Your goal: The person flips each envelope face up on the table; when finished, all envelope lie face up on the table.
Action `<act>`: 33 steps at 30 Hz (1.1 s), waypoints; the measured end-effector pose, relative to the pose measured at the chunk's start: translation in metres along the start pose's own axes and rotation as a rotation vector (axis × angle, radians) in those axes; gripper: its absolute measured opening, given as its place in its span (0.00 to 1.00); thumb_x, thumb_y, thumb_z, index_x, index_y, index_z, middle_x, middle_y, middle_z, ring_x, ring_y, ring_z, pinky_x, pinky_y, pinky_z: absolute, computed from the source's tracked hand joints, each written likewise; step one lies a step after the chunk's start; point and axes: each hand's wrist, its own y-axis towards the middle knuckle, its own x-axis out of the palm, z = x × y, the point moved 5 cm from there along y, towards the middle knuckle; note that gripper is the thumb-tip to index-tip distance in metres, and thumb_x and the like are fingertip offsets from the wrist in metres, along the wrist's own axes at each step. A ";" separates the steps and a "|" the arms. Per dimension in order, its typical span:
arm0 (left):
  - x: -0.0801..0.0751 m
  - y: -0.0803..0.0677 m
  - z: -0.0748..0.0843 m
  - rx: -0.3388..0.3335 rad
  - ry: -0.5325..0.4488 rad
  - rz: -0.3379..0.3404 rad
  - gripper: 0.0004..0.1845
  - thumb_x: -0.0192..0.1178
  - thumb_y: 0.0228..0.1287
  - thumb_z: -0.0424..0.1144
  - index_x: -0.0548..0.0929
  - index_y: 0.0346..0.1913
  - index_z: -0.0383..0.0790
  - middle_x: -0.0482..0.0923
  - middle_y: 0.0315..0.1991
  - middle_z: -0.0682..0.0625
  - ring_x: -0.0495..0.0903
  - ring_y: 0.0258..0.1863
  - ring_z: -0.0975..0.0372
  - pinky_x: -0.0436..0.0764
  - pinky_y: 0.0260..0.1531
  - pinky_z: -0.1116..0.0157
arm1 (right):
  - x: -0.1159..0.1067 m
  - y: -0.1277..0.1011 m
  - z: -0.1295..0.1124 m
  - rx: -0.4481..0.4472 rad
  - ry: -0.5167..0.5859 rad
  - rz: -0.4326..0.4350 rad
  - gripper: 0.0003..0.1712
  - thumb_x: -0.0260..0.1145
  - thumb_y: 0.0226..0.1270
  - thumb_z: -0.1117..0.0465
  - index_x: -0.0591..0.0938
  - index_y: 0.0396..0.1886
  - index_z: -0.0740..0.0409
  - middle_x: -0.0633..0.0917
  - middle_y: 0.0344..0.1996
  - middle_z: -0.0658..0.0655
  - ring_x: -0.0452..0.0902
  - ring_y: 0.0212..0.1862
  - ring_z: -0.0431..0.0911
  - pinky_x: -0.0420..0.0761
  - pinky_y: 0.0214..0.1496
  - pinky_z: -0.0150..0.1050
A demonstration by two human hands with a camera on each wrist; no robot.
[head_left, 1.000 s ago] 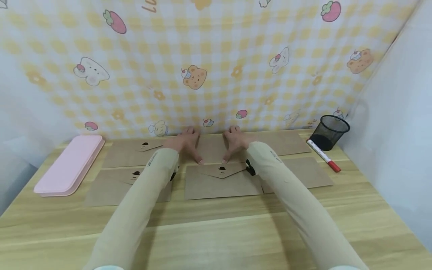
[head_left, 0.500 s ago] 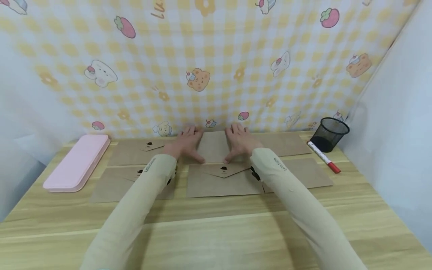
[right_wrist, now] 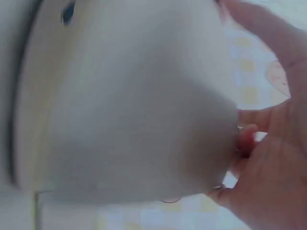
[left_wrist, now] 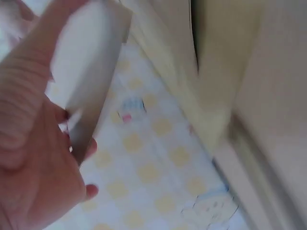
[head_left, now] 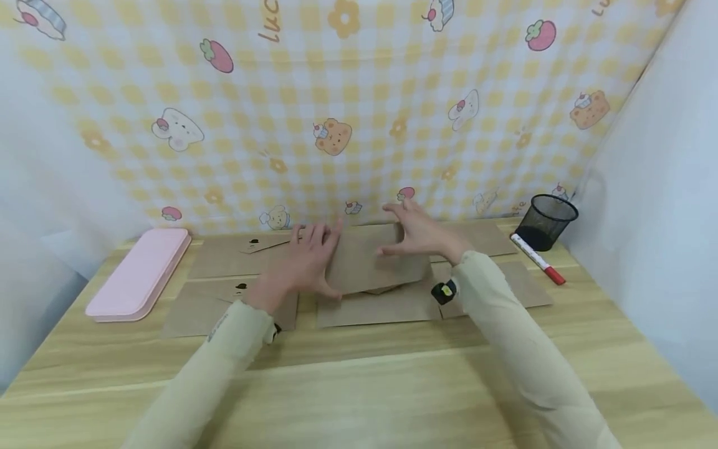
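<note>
A plain kraft-paper envelope [head_left: 364, 262] is raised and tilted over the middle of the table in the head view. My left hand [head_left: 305, 262] grips its left side; in the left wrist view the fingertips [left_wrist: 91, 149] come round behind its edge. At the right side my right hand [head_left: 423, 234] holds it loosely between thumb and fingers, the index finger standing up above the top edge. In the right wrist view the envelope's pale face [right_wrist: 139, 105] fills most of the picture, with my fingers [right_wrist: 268, 120] at its edge. Underneath lies the front middle envelope [head_left: 376, 312], partly covered.
More kraft envelopes lie in two rows: back left [head_left: 215, 259], front left [head_left: 187, 312], back right [head_left: 490, 237] and front right [head_left: 524, 284]. A pink case [head_left: 140, 271] lies far left. A black mesh pen cup [head_left: 546, 218] and a red-capped marker [head_left: 538, 259] are at right.
The back middle envelope has come up off the table toward me, hiding the top of the front middle one. Both hands have drawn back from the wall, and the right hand has risen.
</note>
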 end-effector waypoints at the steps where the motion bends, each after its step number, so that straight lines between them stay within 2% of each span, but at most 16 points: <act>1: 0.004 -0.005 0.004 -0.006 -0.013 0.015 0.74 0.72 0.29 0.67 0.36 0.73 0.37 0.57 0.51 0.42 0.55 0.56 0.47 0.45 0.60 0.41 | 0.004 -0.006 0.000 -0.010 0.008 -0.015 0.53 0.71 0.48 0.39 0.61 0.68 0.59 0.65 0.42 0.59 0.64 0.42 0.51 0.69 0.45 0.45; 3: 0.012 -0.012 0.010 -0.016 -0.035 0.036 0.73 0.72 0.32 0.65 0.35 0.73 0.37 0.57 0.48 0.44 0.56 0.53 0.49 0.48 0.58 0.43 | 0.013 -0.017 -0.002 -0.042 0.018 -0.038 0.40 0.70 0.53 0.43 0.71 0.59 0.62 0.67 0.35 0.57 0.65 0.36 0.49 0.71 0.39 0.43; 5: 0.017 -0.017 0.013 -0.020 -0.057 0.048 0.71 0.71 0.34 0.64 0.36 0.73 0.37 0.56 0.44 0.45 0.56 0.49 0.51 0.52 0.54 0.47 | 0.021 -0.025 -0.004 -0.070 0.034 -0.034 0.25 0.68 0.56 0.45 0.78 0.42 0.61 0.67 0.30 0.55 0.64 0.31 0.47 0.69 0.34 0.40; 7: 0.018 -0.020 0.016 -0.010 -0.077 0.057 0.71 0.70 0.34 0.67 0.38 0.73 0.37 0.54 0.41 0.47 0.56 0.46 0.52 0.54 0.48 0.51 | 0.026 -0.031 -0.005 -0.083 0.102 -0.003 0.18 0.66 0.60 0.49 0.75 0.24 0.58 0.66 0.26 0.54 0.62 0.26 0.46 0.66 0.30 0.38; 9: 0.015 -0.022 0.020 0.007 -0.093 0.074 0.71 0.69 0.31 0.69 0.41 0.73 0.38 0.53 0.39 0.48 0.55 0.43 0.53 0.54 0.46 0.52 | 0.025 -0.038 -0.006 -0.075 0.194 0.034 0.22 0.65 0.62 0.51 0.66 0.17 0.55 0.64 0.23 0.53 0.59 0.24 0.45 0.63 0.28 0.37; 11: 0.008 -0.024 0.026 0.030 -0.119 0.094 0.72 0.70 0.28 0.70 0.43 0.73 0.39 0.57 0.43 0.46 0.58 0.47 0.53 0.53 0.52 0.49 | 0.024 -0.042 -0.005 -0.063 0.297 0.065 0.22 0.64 0.64 0.53 0.65 0.16 0.55 0.64 0.23 0.53 0.60 0.25 0.46 0.64 0.29 0.37; 13: 0.002 -0.027 0.031 0.057 -0.122 0.102 0.73 0.70 0.25 0.71 0.43 0.74 0.41 0.59 0.50 0.43 0.59 0.53 0.51 0.48 0.58 0.43 | 0.021 -0.046 -0.003 -0.047 0.376 0.072 0.19 0.63 0.64 0.54 0.69 0.18 0.56 0.67 0.21 0.53 0.63 0.25 0.46 0.65 0.30 0.37; 16: -0.003 -0.030 0.037 0.086 -0.128 0.091 0.75 0.71 0.24 0.70 0.40 0.74 0.42 0.55 0.62 0.38 0.54 0.63 0.48 0.35 0.60 0.38 | 0.018 -0.049 0.000 -0.029 0.466 0.038 0.13 0.62 0.65 0.55 0.75 0.24 0.58 0.72 0.21 0.53 0.68 0.25 0.45 0.70 0.29 0.36; 19: -0.003 -0.030 0.040 0.094 -0.118 0.067 0.74 0.72 0.27 0.68 0.40 0.74 0.41 0.53 0.64 0.38 0.53 0.65 0.49 0.34 0.61 0.39 | 0.016 -0.051 0.003 0.008 0.519 -0.003 0.13 0.61 0.66 0.58 0.75 0.24 0.59 0.73 0.18 0.52 0.70 0.21 0.44 0.70 0.25 0.34; 23: -0.007 -0.030 0.043 0.110 -0.117 0.054 0.70 0.73 0.29 0.64 0.44 0.73 0.38 0.55 0.63 0.38 0.54 0.63 0.49 0.40 0.62 0.41 | 0.016 -0.055 0.007 0.022 0.512 0.000 0.14 0.60 0.67 0.59 0.74 0.23 0.61 0.71 0.18 0.52 0.66 0.22 0.44 0.67 0.25 0.34; 25: -0.011 -0.032 0.043 0.121 -0.135 0.051 0.69 0.74 0.29 0.62 0.47 0.73 0.38 0.56 0.62 0.38 0.54 0.62 0.47 0.44 0.61 0.42 | 0.015 -0.059 0.008 0.019 0.495 0.022 0.11 0.59 0.68 0.59 0.77 0.30 0.62 0.73 0.23 0.53 0.66 0.26 0.45 0.66 0.28 0.35; 27: -0.016 -0.034 0.042 0.126 -0.168 0.053 0.67 0.75 0.28 0.60 0.49 0.72 0.37 0.57 0.61 0.37 0.55 0.61 0.46 0.49 0.61 0.44 | 0.012 -0.065 0.011 0.017 0.479 0.065 0.13 0.59 0.68 0.57 0.77 0.40 0.64 0.76 0.32 0.55 0.68 0.33 0.46 0.67 0.35 0.36; 29: -0.021 -0.037 0.038 0.124 -0.213 0.054 0.66 0.76 0.28 0.57 0.50 0.71 0.35 0.57 0.60 0.36 0.56 0.60 0.46 0.54 0.60 0.47 | 0.008 -0.073 0.013 -0.007 0.546 0.105 0.18 0.59 0.67 0.59 0.72 0.51 0.66 0.76 0.44 0.59 0.68 0.44 0.48 0.68 0.44 0.38; 30: -0.023 -0.038 0.036 0.118 -0.243 0.050 0.66 0.76 0.29 0.56 0.50 0.71 0.35 0.56 0.60 0.36 0.55 0.60 0.46 0.56 0.60 0.48 | 0.005 -0.077 0.014 -0.023 0.596 0.122 0.19 0.59 0.67 0.60 0.70 0.53 0.66 0.74 0.48 0.60 0.67 0.48 0.50 0.68 0.47 0.40; 33: -0.031 -0.043 0.029 0.100 -0.316 0.040 0.66 0.77 0.30 0.54 0.49 0.72 0.35 0.54 0.61 0.37 0.53 0.61 0.47 0.61 0.58 0.50 | -0.002 -0.090 0.014 -0.137 0.744 0.150 0.14 0.58 0.66 0.65 0.68 0.47 0.68 0.71 0.45 0.62 0.63 0.56 0.52 0.65 0.55 0.42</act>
